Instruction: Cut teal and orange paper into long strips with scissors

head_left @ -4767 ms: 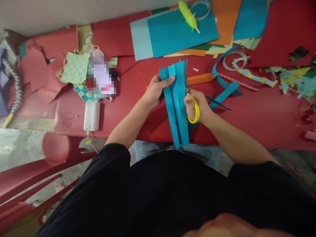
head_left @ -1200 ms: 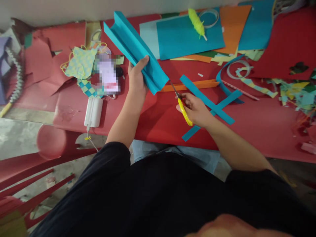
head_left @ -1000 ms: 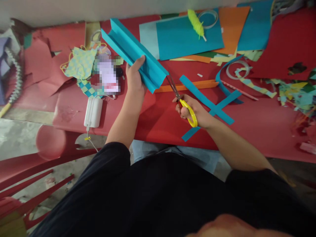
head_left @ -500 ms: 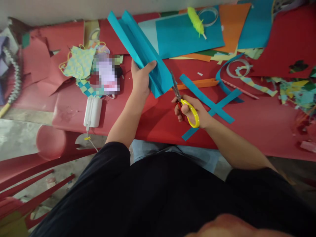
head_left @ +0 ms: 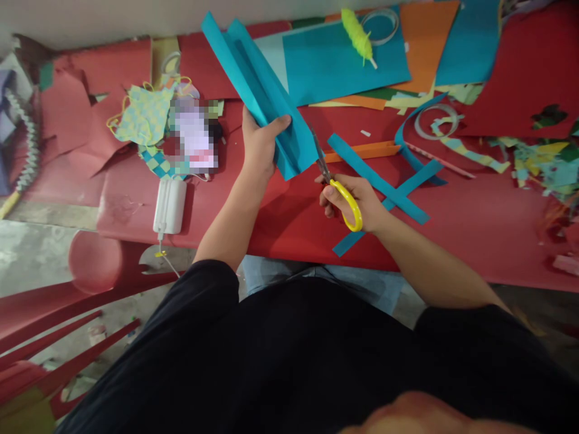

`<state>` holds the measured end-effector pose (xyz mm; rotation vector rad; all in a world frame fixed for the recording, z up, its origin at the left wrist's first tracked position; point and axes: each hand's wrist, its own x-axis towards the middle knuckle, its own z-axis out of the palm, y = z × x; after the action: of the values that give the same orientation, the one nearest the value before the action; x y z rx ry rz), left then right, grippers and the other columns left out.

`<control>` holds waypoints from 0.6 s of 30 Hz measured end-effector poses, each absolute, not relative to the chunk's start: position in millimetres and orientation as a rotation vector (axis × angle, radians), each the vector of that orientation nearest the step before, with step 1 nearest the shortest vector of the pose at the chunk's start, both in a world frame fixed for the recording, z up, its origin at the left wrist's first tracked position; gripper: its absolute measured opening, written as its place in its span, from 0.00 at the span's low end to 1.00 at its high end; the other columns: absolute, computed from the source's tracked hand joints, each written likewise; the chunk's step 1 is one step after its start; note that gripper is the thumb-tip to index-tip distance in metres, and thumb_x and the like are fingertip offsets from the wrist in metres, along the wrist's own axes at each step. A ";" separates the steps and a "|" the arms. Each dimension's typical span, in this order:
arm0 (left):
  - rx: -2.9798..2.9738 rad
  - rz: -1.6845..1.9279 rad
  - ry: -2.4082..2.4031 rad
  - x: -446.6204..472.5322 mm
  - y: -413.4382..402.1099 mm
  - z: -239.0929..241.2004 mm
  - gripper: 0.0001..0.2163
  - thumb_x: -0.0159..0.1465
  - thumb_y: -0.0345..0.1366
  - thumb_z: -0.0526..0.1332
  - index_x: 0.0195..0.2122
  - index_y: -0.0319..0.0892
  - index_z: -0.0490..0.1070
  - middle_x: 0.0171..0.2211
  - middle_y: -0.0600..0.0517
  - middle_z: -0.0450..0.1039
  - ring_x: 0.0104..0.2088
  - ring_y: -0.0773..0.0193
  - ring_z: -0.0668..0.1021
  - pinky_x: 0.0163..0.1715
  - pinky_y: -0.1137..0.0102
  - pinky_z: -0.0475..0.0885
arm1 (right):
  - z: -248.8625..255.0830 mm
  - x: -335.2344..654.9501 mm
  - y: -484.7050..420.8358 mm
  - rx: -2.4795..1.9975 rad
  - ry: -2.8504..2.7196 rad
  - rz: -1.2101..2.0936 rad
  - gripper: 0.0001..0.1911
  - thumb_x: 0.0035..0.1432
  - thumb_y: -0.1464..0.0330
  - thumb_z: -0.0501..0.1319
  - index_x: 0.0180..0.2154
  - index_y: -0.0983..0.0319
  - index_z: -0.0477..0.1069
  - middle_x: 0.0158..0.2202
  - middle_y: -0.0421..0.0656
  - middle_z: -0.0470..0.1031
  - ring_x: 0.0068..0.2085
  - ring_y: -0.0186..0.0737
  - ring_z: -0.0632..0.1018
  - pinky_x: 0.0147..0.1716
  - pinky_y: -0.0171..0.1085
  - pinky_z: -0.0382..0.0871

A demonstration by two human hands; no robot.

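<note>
My left hand (head_left: 265,141) grips a folded sheet of blue paper (head_left: 253,78), its thumb pressed on the inner crease and its other fingers behind. The paper is held tilted above the table, with lengthwise folds standing up. In my right hand (head_left: 355,199) is a pair of scissors (head_left: 347,202) with yellow handles. Their blades lie at the right edge of the folded paper, pointing up and away from me. Several cut blue paper strips (head_left: 377,178) lie crossed on the table just right of the scissors, beside a folded orange strip (head_left: 362,150).
Blue sheets (head_left: 348,60), an orange sheet (head_left: 427,42), yellow yarn (head_left: 357,37) and a tape roll (head_left: 436,122) lie across the back. A checkered woven paper piece (head_left: 147,114) and a white power bank (head_left: 170,206) with a cable are at left. Paper scraps (head_left: 549,169) pile at right.
The scissors' handles have drawn closer together as my right hand closed, the blades still at the paper's edge. My left hand and the folded paper have shifted very slightly right.
</note>
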<state>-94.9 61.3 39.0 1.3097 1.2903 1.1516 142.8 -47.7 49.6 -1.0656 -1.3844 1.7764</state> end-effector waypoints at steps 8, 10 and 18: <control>1.281 1.005 1.230 -97.9 62.5 36.1 0.56 0.31 0.89 0.58 0.59 0.66 0.72 0.56 0.68 0.85 0.82 0.52 0.44 0.83 0.54 0.41 | 51.3 141.1 -48.7 -1.172 -1.383 1.725 0.33 0.63 0.39 0.72 0.50 0.60 0.77 0.27 0.39 0.74 0.21 0.32 0.74 0.18 0.34 0.70; 1.276 1.037 1.227 -99.1 63.6 33.7 0.56 0.31 0.88 0.59 0.59 0.65 0.72 0.57 0.69 0.84 0.82 0.52 0.47 0.83 0.54 0.43 | 48.6 140.9 -48.6 -1.197 -1.380 1.726 0.33 0.62 0.40 0.74 0.50 0.60 0.77 0.26 0.38 0.74 0.20 0.32 0.73 0.16 0.33 0.69; 1.133 1.243 1.232 -101.4 66.0 30.8 0.52 0.38 0.76 0.71 0.66 0.67 0.66 0.63 0.76 0.79 0.70 0.50 0.68 0.75 0.51 0.63 | 47.6 142.5 -46.2 -1.129 -1.431 1.804 0.39 0.56 0.35 0.74 0.48 0.62 0.75 0.29 0.42 0.78 0.24 0.37 0.80 0.24 0.35 0.78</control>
<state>-101.4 66.0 30.8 1.1329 1.2324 1.2430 142.5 -46.2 47.6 -1.1288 -1.4306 1.8041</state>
